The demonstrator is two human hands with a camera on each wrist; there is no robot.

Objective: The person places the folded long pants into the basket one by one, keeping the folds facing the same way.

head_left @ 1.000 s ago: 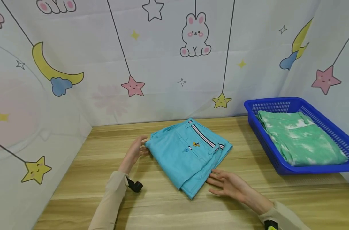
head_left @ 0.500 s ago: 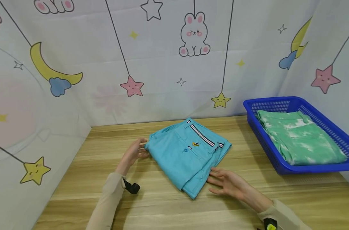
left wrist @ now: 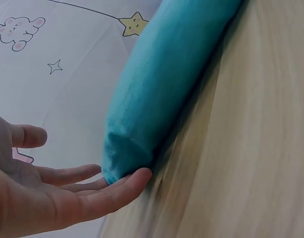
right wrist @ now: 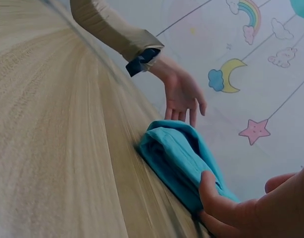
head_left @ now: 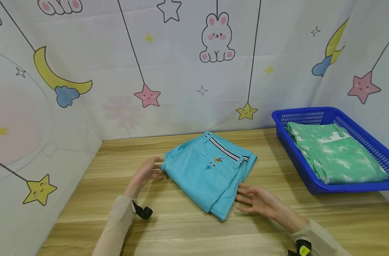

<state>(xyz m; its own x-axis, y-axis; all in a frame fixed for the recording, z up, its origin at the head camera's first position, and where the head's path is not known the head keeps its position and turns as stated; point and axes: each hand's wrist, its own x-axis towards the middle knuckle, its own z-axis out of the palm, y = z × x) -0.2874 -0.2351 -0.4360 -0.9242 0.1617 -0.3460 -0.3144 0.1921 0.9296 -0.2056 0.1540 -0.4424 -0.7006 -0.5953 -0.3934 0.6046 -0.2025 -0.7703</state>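
Note:
Folded turquoise pants [head_left: 197,174] lie on the wooden table, turned at an angle, with a striped waistband trim, a button and a small embroidered patch showing. At their left corner my left hand [head_left: 147,171] touches the cloth with extended fingers. In the left wrist view, the fingertips [left wrist: 142,176] rest against the rounded end of the folded pants [left wrist: 152,89], the thumb apart. On the right side, my right hand [head_left: 261,202] has its fingers spread against the lower right edge. The right wrist view shows its fingers [right wrist: 211,193] touching the folded layers of the pants [right wrist: 177,153].
A blue plastic basket [head_left: 293,161] stands at the right of the table, with folded green and white tie-dye cloth [head_left: 341,153] inside. Behind the table [head_left: 168,231] hangs a white curtain [head_left: 181,71] printed with moons, stars and rabbits.
The pants have turned slightly, their lower corner shifting right. My left hand has slid a little down and toward me, and my right hand has moved slightly right.

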